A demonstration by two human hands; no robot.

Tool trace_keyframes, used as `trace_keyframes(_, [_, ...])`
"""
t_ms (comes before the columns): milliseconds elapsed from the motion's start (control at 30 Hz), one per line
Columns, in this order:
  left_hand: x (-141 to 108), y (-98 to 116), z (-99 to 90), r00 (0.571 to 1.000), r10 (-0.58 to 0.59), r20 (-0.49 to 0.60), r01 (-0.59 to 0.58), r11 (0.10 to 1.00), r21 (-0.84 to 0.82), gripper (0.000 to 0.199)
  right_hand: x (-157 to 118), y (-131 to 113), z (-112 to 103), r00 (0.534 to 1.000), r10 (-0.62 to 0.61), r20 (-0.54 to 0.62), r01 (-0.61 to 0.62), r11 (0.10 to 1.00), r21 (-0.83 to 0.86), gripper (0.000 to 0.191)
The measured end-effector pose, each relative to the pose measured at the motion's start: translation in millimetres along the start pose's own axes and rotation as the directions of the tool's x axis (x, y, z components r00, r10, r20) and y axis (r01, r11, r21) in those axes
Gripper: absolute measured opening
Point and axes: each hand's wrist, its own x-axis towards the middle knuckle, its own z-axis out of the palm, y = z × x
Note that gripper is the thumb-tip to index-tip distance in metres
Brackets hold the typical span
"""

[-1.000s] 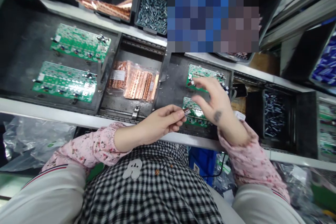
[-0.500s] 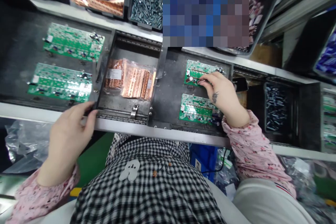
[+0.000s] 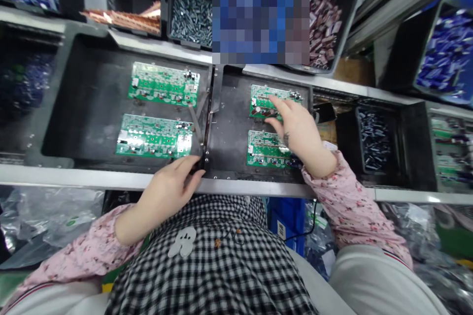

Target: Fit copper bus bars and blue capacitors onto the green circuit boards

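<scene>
My left hand (image 3: pixel 168 192) grips the near right corner of the left black tray (image 3: pixel 92 108), fingers curled over its edge. That tray carries two green circuit boards, a far one (image 3: pixel 164 83) and a near one (image 3: pixel 153 136). It butts against the right black tray (image 3: pixel 229 128), which carries two smaller green boards. My right hand (image 3: pixel 297 128) lies over that tray with its fingers spread, fingertips on the far board (image 3: pixel 260 98). The wrist covers part of the near board (image 3: pixel 264 150). I see nothing held in the right hand.
Bins stand along the back: copper strips (image 3: pixel 121 17), screws (image 3: pixel 190 17), brownish parts (image 3: pixel 325 24), blue parts (image 3: pixel 443 54). A bin of dark parts (image 3: pixel 373 138) and another board tray (image 3: pixel 449 152) sit at the right. A metal rail (image 3: pixel 74 177) runs along the front, plastic bags (image 3: pixel 48 211) below.
My left hand took the left tray's corner and slid it right against the right tray, covering the bag of copper strips. My right hand brought a small part to the far board.
</scene>
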Motion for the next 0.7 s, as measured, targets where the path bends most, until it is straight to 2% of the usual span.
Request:
trace_keyframes(67, [2,1,0.2,0.999,0.041,-0.012,-0.041,0.999,0.005,0.032,-14,-15,-7,0.997,-0.026,-0.072,0.031,0.998,0.061,0.054])
trace_keyframes(167, [6,2,2.8,0.998,0.069,-0.010,-0.070,0.997,-0.021,0.030,-41,-46,-15,0.987,-0.112,-0.115,0.131,0.976,0.173,0.049])
trace_keyframes(267, [16,13,17.1,0.991,0.073,0.110,-0.050,0.978,-0.202,0.030,-66,-74,-16,0.979,-0.164,-0.121,0.191,0.946,0.263,0.051])
trace_keyframes(367, [25,38,34.2,0.955,0.138,0.262,0.008,0.872,-0.490,0.047,-86,-84,-10,0.988,-0.074,-0.139,0.109,0.959,0.261,0.058])
trace_keyframes(433, [28,52,35.1,0.926,0.218,0.308,-0.009,0.828,-0.560,0.056,-99,-77,-5,0.983,0.057,-0.177,-0.019,0.978,0.208,0.053])
trace_keyframes(533, [30,50,13.6,0.900,0.323,0.293,-0.182,0.889,-0.420,0.050,-118,-57,-3,0.939,0.258,-0.229,-0.229,0.963,0.145,0.049])
trace_keyframes(600, [30,32,-7.4,0.918,0.337,0.211,-0.291,0.931,-0.220,0.037,-131,-42,-4,0.900,0.368,-0.235,-0.344,0.929,0.138,0.048])
trace_keyframes(700, [29,-10,-29.5,0.939,0.327,0.106,-0.335,0.940,0.061,0.026,-148,-23,-6,0.818,0.516,-0.254,-0.506,0.856,0.110,0.042])
